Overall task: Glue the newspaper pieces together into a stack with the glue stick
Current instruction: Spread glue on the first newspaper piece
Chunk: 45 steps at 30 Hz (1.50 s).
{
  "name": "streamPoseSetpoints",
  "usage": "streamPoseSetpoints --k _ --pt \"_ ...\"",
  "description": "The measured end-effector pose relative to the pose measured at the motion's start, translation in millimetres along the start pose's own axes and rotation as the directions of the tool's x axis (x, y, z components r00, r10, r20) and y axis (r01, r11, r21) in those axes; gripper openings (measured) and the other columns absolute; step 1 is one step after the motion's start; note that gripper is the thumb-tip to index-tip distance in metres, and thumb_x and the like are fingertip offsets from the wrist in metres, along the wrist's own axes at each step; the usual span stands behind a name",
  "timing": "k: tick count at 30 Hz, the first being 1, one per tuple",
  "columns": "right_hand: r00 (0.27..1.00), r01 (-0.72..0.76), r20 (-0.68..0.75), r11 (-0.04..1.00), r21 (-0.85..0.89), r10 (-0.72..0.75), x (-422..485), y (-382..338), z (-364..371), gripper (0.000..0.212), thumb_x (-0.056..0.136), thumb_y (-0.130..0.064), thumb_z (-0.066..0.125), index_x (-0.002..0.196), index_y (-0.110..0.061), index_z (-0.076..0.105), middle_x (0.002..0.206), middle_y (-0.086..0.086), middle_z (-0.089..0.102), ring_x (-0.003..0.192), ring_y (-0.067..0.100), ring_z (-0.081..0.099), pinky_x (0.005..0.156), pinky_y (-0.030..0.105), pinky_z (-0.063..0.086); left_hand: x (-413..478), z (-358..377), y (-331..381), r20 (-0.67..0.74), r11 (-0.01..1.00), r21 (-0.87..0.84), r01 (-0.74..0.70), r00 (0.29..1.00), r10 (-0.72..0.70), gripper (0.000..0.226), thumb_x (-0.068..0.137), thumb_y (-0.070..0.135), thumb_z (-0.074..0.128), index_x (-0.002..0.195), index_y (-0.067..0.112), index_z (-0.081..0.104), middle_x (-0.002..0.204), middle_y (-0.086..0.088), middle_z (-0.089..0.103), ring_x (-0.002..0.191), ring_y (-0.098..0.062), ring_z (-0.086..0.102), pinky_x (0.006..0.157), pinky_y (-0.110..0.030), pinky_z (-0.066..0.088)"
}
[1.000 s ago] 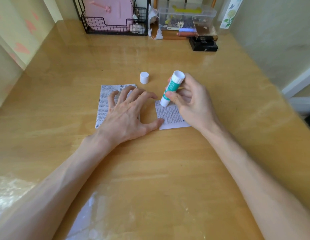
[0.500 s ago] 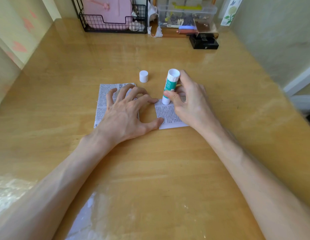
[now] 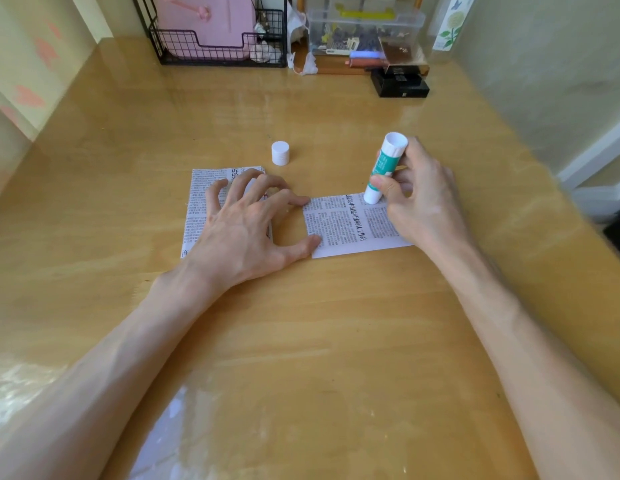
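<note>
Though nothing is stacked yet, right newspaper piece [image 3: 339,223] is being glued: glue stick [image 3: 384,168] clamped in right grip [image 3: 422,202]; it and left newspaper piece [image 3: 197,202] pinned by splayed left grip [image 3: 246,230].

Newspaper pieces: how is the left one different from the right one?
The left piece is mostly hidden under the left hand, while the right piece shows nearly all its print, with only that hand's thumb and a fingertip at its edge. The glue stick, gripped by the right hand, touches the right piece at its far edge but not the left piece. Both lie flat on the table, apart.
</note>
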State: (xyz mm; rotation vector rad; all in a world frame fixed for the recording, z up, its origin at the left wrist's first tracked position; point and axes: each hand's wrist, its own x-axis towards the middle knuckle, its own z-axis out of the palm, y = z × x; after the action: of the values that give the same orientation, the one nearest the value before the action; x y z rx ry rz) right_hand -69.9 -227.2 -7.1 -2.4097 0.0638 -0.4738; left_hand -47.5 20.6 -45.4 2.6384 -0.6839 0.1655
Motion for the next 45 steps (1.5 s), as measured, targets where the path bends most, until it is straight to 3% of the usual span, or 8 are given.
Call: streamPoseSetpoints --k 9,15,19,22,24,30,35,45 --pt "0.997 -0.035 -0.066 0.997 -0.071 0.031 -2 10 -14 0.021 0.100 -0.015 0.069 0.115 -0.011 0.056 0.100 -0.001 0.073 0.088 0.021 0.072 0.083 0.049 0.059 0 0 -1 0.000 1.000 0.008 -0.001 1.000 0.001 0.071 0.076 0.089 0.043 0.132 0.049 0.059 0.138 0.019 0.047 0.151 -0.017 0.026 0.123 -0.054 0.011" --pt "0.984 -0.044 -0.178 0.993 -0.106 0.025 -6 17 -16 0.022 0.099 -0.013 0.069 0.115 -0.008 0.056 0.095 -0.007 0.067 0.083 0.015 0.066 0.080 0.041 0.056 0 -1 -1 -0.001 1.000 0.005 -0.003 1.000 0.003 0.072 0.076 0.089 0.043 0.132 0.048 0.059 0.139 0.019 0.047 0.151 -0.017 0.026 0.123 -0.052 0.011" --pt "0.967 -0.007 -0.248 0.983 0.181 0.053 -4 11 -20 0.021 0.099 -0.015 0.066 0.119 -0.011 0.058 0.106 -0.004 0.071 0.093 0.012 0.071 0.085 0.025 0.055 1 0 -1 -0.006 1.000 0.004 -0.004 1.000 0.004 0.071 0.076 0.089 0.043 0.132 0.048 0.059 0.139 0.019 0.047 0.151 -0.016 0.026 0.123 -0.052 0.011" --pt "0.998 0.007 -0.061 0.893 0.450 0.022 -5 -3 -10 0.025 0.101 -0.006 0.067 0.124 -0.012 0.061 0.109 -0.001 0.069 0.094 0.006 0.073 0.084 0.021 0.056 1 0 -1 -0.009 1.000 0.006 -0.006 1.000 0.006 0.071 0.076 0.089 0.044 0.132 0.049 0.059 0.138 0.019 0.047 0.151 -0.016 0.026 0.123 -0.051 0.012" --pt "0.999 -0.005 0.041 0.872 0.489 -0.017 -8 -15 1 0.025 0.102 -0.005 0.066 0.127 -0.006 0.061 0.106 0.004 0.068 0.088 0.005 0.072 0.079 0.020 0.057 1 1 -1 -0.010 1.000 0.003 -0.001 1.000 0.001 0.070 0.075 0.089 0.044 0.131 0.049 0.059 0.138 0.019 0.047 0.151 -0.017 0.026 0.123 -0.052 0.013" --pt "0.961 0.138 0.183 0.930 0.340 -0.209 -13 -36 24 0.030 0.105 -0.014 0.061 0.134 -0.010 0.057 0.098 0.015 0.069 0.090 0.033 0.072 0.084 0.058 0.057 1 2 -1 -0.014 1.000 0.013 -0.004 1.000 0.005 0.069 0.075 0.089 0.043 0.131 0.050 0.058 0.139 0.018 0.047 0.151 -0.018 0.026 0.122 -0.054 0.015" --pt "0.957 0.196 0.175 0.962 0.190 -0.229 -10 -27 27 0.014 0.102 -0.007 0.059 0.110 -0.010 0.048 0.084 0.011 0.065 0.076 0.032 0.063 0.070 0.054 0.052 1 2 -2 -0.010 1.000 0.024 -0.004 1.000 0.004 0.070 0.076 0.090 0.042 0.132 0.050 0.058 0.139 0.019 0.047 0.151 -0.016 0.026 0.122 -0.054 0.014" --pt "0.991 0.075 0.111 0.997 0.037 -0.078 -6 -2 3 0.018 0.101 -0.008 0.062 0.116 -0.011 0.052 0.095 0.009 0.073 0.089 0.028 0.072 0.076 0.050 0.057 1 2 -3 -0.006 1.000 0.006 -0.006 1.000 0.006 0.071 0.076 0.090 0.043 0.132 0.049 0.059 0.139 0.018 0.048 0.152 -0.017 0.026 0.123 -0.055 0.013"
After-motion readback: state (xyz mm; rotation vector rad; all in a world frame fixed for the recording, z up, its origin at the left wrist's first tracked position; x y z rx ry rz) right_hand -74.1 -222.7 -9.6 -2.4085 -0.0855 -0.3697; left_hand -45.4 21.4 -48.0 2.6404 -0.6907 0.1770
